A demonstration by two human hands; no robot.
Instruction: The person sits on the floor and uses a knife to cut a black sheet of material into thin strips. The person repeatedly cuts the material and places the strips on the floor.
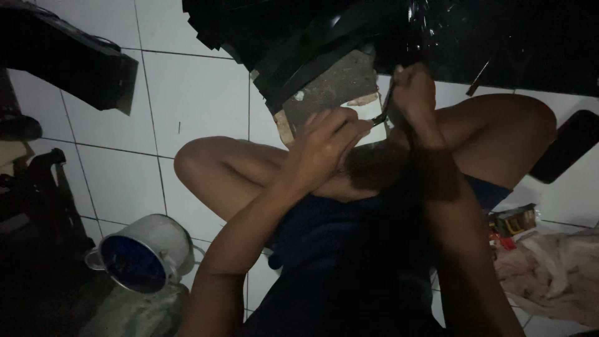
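Note:
I sit on a white tiled floor [193,93] with both knees up, in dim light. My left hand [324,146] is closed around a small dark tool [378,120] whose tip points right, towards my right hand. My right hand [413,92] is raised a little higher and pinches a thin dark strip [388,100] that hangs from a large black object [324,31] at the top. A grey block [340,87] sits under that black object, just behind my hands. What the tool's tip touches is too dark to tell.
A metal pot with a blue inside [143,253] lies tilted at lower left. Dark bulky things [68,62] fill the left edge. A crumpled pale cloth [555,274] and a small packet [515,218] lie at lower right. A black flat object [571,146] leans at right.

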